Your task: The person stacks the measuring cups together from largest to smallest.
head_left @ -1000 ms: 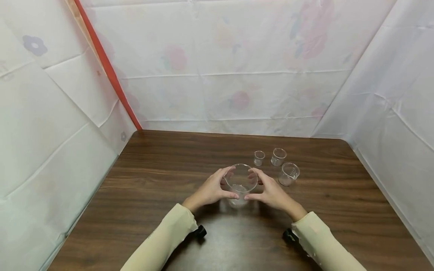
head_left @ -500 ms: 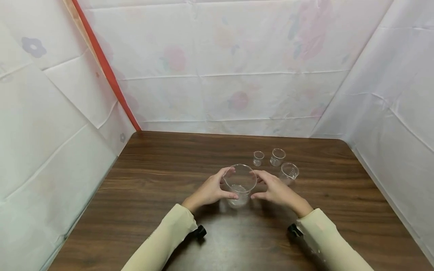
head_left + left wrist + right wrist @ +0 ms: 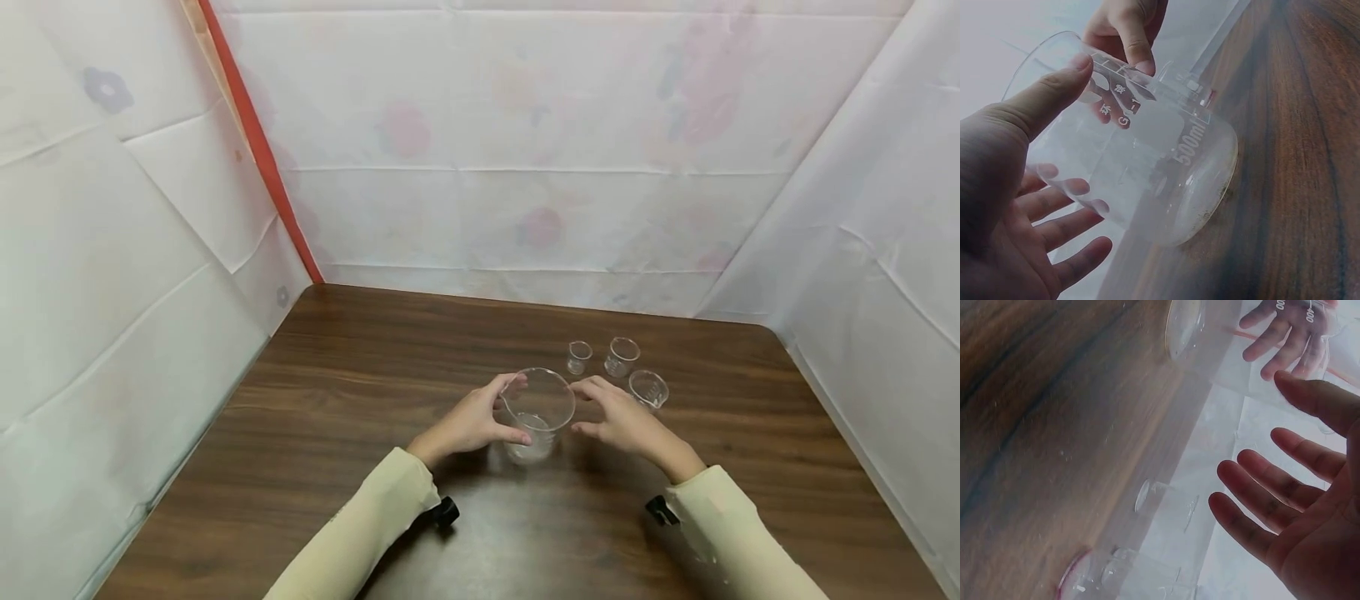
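A large clear glass beaker (image 3: 534, 437) stands on the table in the middle of the head view. In the left wrist view the beaker (image 3: 1200, 165) shows white marks that read 500ml. My left hand (image 3: 474, 421) grips its left side, thumb at the front and fingers round the back. To the right of the glass, my right hand (image 3: 630, 423) is held apart from it. The right wrist view shows that hand (image 3: 1310, 519) with its fingers spread and nothing between them.
Three smaller beakers stand behind and right of the large one: a tiny one (image 3: 578, 360), a medium one (image 3: 622, 358) and a larger one (image 3: 651, 388), partly hidden by my right hand. The wooden table (image 3: 360, 367) ends at white cloth walls (image 3: 465, 217).
My right hand has let go of the large beaker and shifted right, away from it. The left hand and the beaker stay in place. The head view has tilted slightly.
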{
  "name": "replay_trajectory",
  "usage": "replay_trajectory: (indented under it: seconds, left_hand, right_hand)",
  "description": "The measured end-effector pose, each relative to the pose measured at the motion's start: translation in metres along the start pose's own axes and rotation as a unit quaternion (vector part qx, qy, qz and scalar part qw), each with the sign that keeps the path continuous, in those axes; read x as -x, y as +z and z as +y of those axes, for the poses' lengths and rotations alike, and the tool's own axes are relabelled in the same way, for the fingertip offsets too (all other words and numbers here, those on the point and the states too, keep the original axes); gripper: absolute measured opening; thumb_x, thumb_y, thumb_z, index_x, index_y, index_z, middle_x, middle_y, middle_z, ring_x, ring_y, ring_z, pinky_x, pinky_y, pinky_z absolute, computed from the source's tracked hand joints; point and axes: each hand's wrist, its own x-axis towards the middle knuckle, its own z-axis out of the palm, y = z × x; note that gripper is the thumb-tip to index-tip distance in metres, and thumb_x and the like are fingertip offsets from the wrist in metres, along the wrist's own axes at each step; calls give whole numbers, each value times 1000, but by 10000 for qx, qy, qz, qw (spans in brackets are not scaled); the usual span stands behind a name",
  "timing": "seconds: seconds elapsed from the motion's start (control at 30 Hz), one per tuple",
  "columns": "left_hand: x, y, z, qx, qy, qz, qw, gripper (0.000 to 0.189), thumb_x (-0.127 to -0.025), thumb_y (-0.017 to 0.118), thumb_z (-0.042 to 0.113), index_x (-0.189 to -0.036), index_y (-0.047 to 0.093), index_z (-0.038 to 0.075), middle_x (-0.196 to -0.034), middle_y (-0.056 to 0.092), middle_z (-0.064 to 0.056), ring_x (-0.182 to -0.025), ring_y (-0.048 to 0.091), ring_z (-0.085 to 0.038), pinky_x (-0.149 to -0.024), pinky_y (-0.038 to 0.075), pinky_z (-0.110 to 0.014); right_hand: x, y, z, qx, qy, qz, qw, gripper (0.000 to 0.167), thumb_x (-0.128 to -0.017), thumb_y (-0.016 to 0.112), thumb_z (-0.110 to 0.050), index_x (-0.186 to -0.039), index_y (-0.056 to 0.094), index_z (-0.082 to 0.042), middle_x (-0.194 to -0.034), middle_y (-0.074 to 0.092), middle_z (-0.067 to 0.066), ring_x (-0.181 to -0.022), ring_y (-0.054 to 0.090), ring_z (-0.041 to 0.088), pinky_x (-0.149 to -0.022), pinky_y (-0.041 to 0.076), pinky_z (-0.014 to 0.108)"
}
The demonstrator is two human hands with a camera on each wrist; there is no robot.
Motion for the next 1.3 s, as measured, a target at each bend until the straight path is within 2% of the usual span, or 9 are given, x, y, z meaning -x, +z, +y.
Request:
replay_trajectory:
  seconds: [0.27,0.47,0.67,0.77,0.9,1.0,1.17,1.3]
  left_hand:
    - [0,-1,2,53,-27,39,10000,91,-74,86,31,-146,37,5,-148,48,-11,-135,49,-23,-104,46,-43]
    - [1,0,3,0,-75,70,9999,90,-74,85,33,-146,38,9,-148,49,-10,-134,50,-22,-104,46,-42]
    - [0,-1,4,-44,-50,56,10000,91,-73,86,32,-145,38,6,-147,50,-11,-133,50,-23,-104,47,-42]
    - [-1,-1,3,-14,-57,40,10000,90,-73,86,31,-145,38,7,-147,49,-11,-134,50,-23,-104,46,-42]
    - [-1,-1,2,-6,-77,36,10000,89,-73,86,32,-145,39,10,-148,49,-11,-134,50,-23,-105,46,-41]
    - [0,-1,2,-9,-83,27,10000,89,-73,86,33,-146,38,11,-148,49,-10,-134,50,-23,-105,46,-41]
    - [1,-1,1,-5,-80,51,10000,90,-73,86,33,-146,38,11,-147,49,-10,-133,50,-23,-104,46,-43]
    - [0,0,1,22,-52,41,10000,90,-73,86,34,-145,38,9,-147,49,-11,-134,49,-24,-104,46,-43]
  right_hand:
    - [-1,-12,2,216,53,-41,9997,44,-80,78,-11,-120,63,-4,-116,65,12,-108,63,32,-92,51,50]
    - [-4,-21,6,388,-20,-126,9992,36,-86,72,-11,-120,63,-2,-115,64,13,-109,62,34,-93,50,52]
    - [-6,-38,12,486,151,-168,9986,31,-90,68,-9,-120,63,-5,-119,63,15,-113,61,36,-94,49,54]
    - [-8,-49,16,547,178,-249,9980,29,-92,65,-8,-120,63,-5,-118,62,16,-109,62,35,-90,50,52]
    - [-11,-59,21,616,199,-455,9969,26,-92,63,-4,-118,63,-2,-115,61,17,-94,64,28,-77,54,43]
    - [-13,-64,25,582,312,-563,9962,26,-92,58,1,-118,63,0,-115,61,18,-93,66,29,-75,55,40]
    - [-12,-68,32,554,513,-729,9945,31,-92,53,3,-122,61,1,-121,60,21,-103,64,35,-81,54,45]
    - [-9,-70,40,520,572,-880,9931,40,-86,53,6,-125,61,2,-121,60,22,-99,61,32,-76,51,39]
